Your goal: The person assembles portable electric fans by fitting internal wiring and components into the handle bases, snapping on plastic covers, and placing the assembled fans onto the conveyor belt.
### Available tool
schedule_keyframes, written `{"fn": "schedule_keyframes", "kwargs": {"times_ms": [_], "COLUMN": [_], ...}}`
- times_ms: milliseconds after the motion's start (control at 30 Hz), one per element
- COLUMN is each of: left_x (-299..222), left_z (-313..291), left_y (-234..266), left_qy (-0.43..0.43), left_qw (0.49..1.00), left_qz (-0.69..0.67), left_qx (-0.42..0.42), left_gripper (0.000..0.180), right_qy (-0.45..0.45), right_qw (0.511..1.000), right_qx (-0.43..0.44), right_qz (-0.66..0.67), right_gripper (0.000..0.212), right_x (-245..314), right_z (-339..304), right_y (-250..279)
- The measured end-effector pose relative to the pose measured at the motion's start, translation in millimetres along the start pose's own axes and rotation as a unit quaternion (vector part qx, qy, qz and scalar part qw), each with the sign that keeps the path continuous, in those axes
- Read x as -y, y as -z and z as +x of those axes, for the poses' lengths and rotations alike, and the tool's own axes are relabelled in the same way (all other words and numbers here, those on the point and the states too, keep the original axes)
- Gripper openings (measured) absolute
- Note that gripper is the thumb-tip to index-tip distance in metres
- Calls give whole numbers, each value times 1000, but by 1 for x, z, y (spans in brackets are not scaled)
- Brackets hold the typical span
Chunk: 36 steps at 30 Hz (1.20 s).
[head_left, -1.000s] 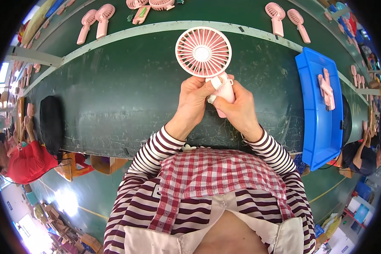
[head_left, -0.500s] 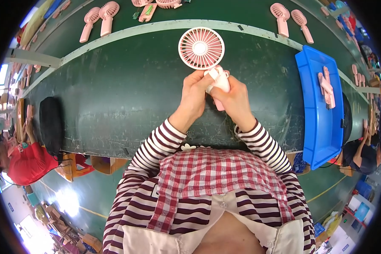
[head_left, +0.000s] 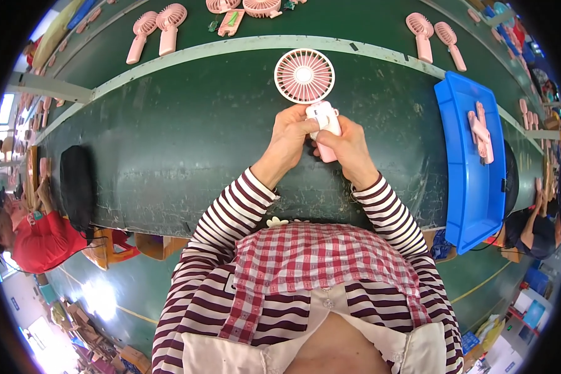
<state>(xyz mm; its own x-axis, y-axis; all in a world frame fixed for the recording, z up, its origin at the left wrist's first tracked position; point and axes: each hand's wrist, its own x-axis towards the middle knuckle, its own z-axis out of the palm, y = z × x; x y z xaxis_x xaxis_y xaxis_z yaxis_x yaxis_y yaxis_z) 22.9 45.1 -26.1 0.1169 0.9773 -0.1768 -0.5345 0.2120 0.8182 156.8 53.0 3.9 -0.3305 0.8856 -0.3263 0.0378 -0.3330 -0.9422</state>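
Observation:
A pink and white handheld fan [head_left: 304,75] is held between both my hands over the near part of the green workbench [head_left: 187,143]. Its round grille points away from me, and the white-fronted handle lies toward me. My left hand [head_left: 291,129] is closed around the left side of the handle, thumb on its front just below the head. On the other side my right hand [head_left: 344,141] grips the handle lower down, its thumb also pressing the white front. The fingers behind the handle are mostly hidden.
A blue tray [head_left: 453,156] with several pink handle parts [head_left: 480,133] stands at the right. Beyond a pale rail [head_left: 230,45] lie more pink fans [head_left: 171,28] and an opened fan part with green inside [head_left: 231,23]. A person in red [head_left: 47,240] sits at far left, another in dark clothing [head_left: 533,230] at far right.
The fan and both hands have shifted slightly right. The handle has turned so more of its white front shows, and my thumbs have moved a little on it.

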Motion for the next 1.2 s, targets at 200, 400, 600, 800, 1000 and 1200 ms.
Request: {"fn": "schedule_keyframes", "kwargs": {"times_ms": [200,400,600,800,1000,1200], "left_x": [-12,-2,7,2,-21,-101], "left_z": [8,1,5,7,36,153], "left_y": [-3,30,26,32,54,101], "left_qy": [-2,-117,-162,-167,-187,-329], "left_qw": [1000,949,895,899,911,631], "left_qz": [3,267,402,392,352,653], "left_qx": [-17,-118,-103,-101,-108,-260], "left_gripper": [31,26,16,17,18,36], "right_qy": [-21,136,242,373,328,333], "right_qw": [994,955,723,653,776,804], "right_qx": [33,-150,-351,-278,-188,-140], "right_qz": [98,-215,-543,-597,-505,-473], "right_gripper": [28,40,51,47,49,84], "right_x": [7,40,70,67,75,70], "right_z": [18,98,214,261,293,336], "right_y": [20,68,110,37,-6,14]}}
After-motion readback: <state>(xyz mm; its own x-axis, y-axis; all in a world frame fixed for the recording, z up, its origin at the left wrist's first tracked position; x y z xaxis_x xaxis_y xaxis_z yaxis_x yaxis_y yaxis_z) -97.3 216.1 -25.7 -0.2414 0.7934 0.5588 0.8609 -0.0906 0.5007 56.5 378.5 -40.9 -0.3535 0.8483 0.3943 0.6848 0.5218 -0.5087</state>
